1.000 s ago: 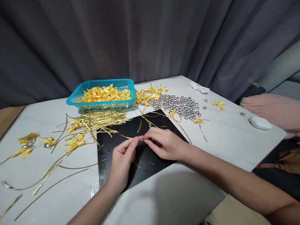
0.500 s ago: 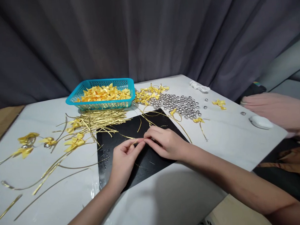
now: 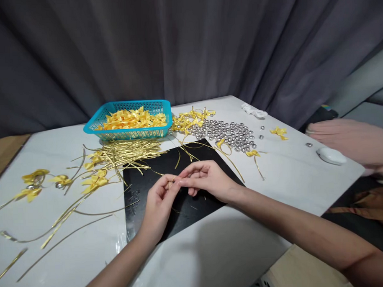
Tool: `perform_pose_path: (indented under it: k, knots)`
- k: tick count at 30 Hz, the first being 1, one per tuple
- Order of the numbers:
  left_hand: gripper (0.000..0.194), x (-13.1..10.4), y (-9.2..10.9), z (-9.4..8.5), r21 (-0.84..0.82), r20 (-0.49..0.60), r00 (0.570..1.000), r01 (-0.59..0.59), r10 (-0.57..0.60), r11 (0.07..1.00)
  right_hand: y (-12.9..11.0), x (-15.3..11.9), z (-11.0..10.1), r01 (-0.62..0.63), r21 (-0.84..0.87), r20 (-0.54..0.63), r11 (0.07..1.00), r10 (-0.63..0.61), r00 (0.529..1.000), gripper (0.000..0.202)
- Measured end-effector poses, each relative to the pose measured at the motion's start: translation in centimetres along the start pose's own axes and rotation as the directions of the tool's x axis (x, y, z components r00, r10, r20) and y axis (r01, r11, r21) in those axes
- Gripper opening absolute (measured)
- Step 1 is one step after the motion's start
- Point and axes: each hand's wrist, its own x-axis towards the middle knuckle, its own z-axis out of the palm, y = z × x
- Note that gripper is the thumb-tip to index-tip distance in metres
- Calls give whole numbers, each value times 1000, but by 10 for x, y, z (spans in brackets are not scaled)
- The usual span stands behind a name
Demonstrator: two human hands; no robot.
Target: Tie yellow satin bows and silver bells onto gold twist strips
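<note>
My left hand (image 3: 160, 199) and my right hand (image 3: 208, 180) meet fingertip to fingertip above a black mat (image 3: 194, 214). The left one is closed in a pinch on a thin gold cord (image 3: 157, 173), which runs out behind its fingers onto the mat. Thumb and forefinger of the right hand press together at the same spot; what they pinch is too small to make out. Behind the mat lies a pile of gold cords (image 3: 132, 152), with silver beads (image 3: 232, 136) to its right.
A blue basket (image 3: 128, 131) holds yellow ribbon bows (image 3: 134, 118). Bows with cords lie at the left (image 3: 97, 180) of the white table (image 3: 275, 191). At the right are a white dish (image 3: 332, 156), a crumpled tissue (image 3: 254, 111) and pink cloth (image 3: 348, 142).
My right hand has shifted slightly left and turned, its fingers now curled beneath the pinch. My left fingers have closed up a little. The view has moved slightly.
</note>
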Motion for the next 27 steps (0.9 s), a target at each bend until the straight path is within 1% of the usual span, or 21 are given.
perform_pose_path:
  k: [3,7,9,11,13,15,18,20,24,26,27]
  knots:
    - [32,1,-2,0,1,-6,1000,-15,15,1000,1,-1,4,-18,69,-40,997,21,999,32]
    - [32,3,-3,-1,34,-47,999,-2,3,999,3,0,6,19,93,-71,995,-12,997,32]
    - [31,3,-2,-1,37,-34,999,-4,5,999,4,0,5,19,105,-48,994,-14,999,31]
    - [30,2,0,0,42,9,1000,-13,13,999,4,-1,5,19,98,1,995,-19,1000,30]
    - [28,1,1,1,66,51,998,-24,20,998,4,-3,4,34,23,62,999,-36,997,34]
    - [26,0,0,1,135,54,998,-33,26,990,3,-4,2,112,-132,83,985,-101,991,33]
    - [22,0,-5,1,275,13,999,-53,52,960,1,-5,-2,250,-379,64,891,-244,968,22]
    - [22,1,-8,0,332,0,998,-59,63,941,-1,-5,-4,291,-476,73,830,-292,954,17]
    - [25,2,-9,0,360,7,1000,-29,29,932,-4,-3,-6,308,-564,110,766,-300,948,10]
    - [26,2,-7,1,358,15,1000,-19,15,933,-4,-3,-6,297,-565,122,770,-278,953,9]
    - [26,2,-6,1,349,17,1000,-16,11,937,-3,-2,-6,281,-541,128,793,-253,959,9]
